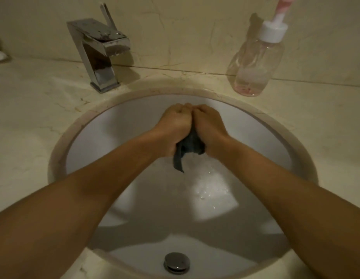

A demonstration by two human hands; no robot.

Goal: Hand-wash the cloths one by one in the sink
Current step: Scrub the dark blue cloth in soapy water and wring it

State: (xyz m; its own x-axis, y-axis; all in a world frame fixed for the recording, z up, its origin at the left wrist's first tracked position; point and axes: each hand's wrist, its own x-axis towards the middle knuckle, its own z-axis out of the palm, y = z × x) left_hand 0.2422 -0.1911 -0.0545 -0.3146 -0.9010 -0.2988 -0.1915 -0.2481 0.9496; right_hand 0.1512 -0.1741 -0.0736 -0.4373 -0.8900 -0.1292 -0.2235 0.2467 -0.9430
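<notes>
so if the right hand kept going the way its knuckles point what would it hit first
Probably the far wall of the sink, just below the rim; depth is hard to judge. The right hand, gripping the dark cloth with the left hand, points between the faucet and the soap bottle.

A cream marble wall [195, 27] meets a matching countertop [30, 117] in dim, warm light. A chrome faucet [98, 55] and clear pump bottle [255, 65] stand on it.

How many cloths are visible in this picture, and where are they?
1. A dark cloth is squeezed between the left hand and the right hand, above the sink. Other cloths may lie outside the picture.
</notes>
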